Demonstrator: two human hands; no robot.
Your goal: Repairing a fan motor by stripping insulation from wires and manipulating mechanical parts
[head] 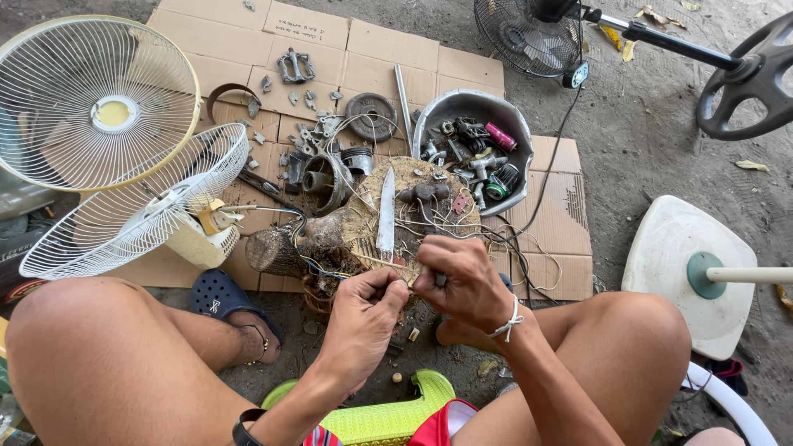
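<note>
My left hand and my right hand meet above the near edge of a tree-stump block, fingers pinched on a thin wire stretched between them. A knife with a pale blade lies flat on the stump, point away from me. Loose wires and small dark parts cover the stump top. A fan motor with a white rear grille lies to the left, its blue and yellow leads running toward the stump.
A cream fan guard leans at the far left. A grey bowl of small parts sits behind the stump on flattened cardboard strewn with metal pieces. A fan base stands right, a black fan at the back.
</note>
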